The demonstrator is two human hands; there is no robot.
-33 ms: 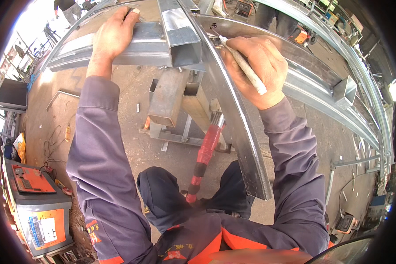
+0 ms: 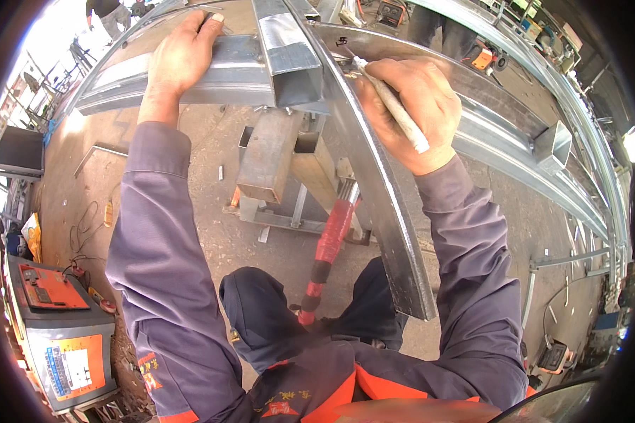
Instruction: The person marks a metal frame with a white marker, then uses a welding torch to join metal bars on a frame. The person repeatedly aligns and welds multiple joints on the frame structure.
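Note:
My right hand (image 2: 420,106) is closed around a whitish, smudged marker pen (image 2: 394,106). Its thin tip meets the inner face of a dark steel plate (image 2: 473,74), right by a small dark mark (image 2: 342,41). On the galvanized steel beam (image 2: 236,70) at the upper left rests my left hand (image 2: 183,53), fingers extended over the top and nothing held. Between the hands are a square steel tube end (image 2: 295,70) and a long dark flat bar (image 2: 381,183) slanting toward me.
Below the frame stands a steel support (image 2: 268,158) with a red-wrapped post (image 2: 334,236) between my knees. An orange-and-grey machine (image 2: 63,331) is at the lower left. Steel rails curve along the right, with a short square tube (image 2: 554,146). Another person's legs (image 2: 441,32) show at the far side.
The pen tip and my right hand have shifted very slightly, and the dark mark looks a little fuller. My left hand has stayed in place.

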